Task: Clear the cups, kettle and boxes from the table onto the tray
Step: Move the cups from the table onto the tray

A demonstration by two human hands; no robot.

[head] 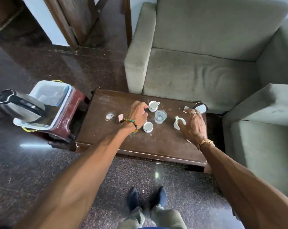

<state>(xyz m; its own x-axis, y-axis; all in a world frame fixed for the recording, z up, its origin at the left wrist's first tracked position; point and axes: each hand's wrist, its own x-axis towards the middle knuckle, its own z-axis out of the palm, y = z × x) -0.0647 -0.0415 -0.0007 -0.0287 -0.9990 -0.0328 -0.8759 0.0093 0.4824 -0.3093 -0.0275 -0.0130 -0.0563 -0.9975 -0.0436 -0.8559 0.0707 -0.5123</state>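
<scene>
My left hand (137, 113) hovers loose and open among the cups (154, 105) mid-frame on the table (107, 138) — my right hand (193, 123), fingers spread, beside another cup (178, 123) — the kettle (22, 108) on the tray (34, 127) at left.

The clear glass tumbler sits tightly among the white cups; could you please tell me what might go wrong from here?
1. The clear glass tumbler stands close to the white ceramic cups, near the left hand; a reach there could tip it.
2. The steel kettle and clear plastic box already crowd the white tray, so added cups may sit near its rim.
</scene>
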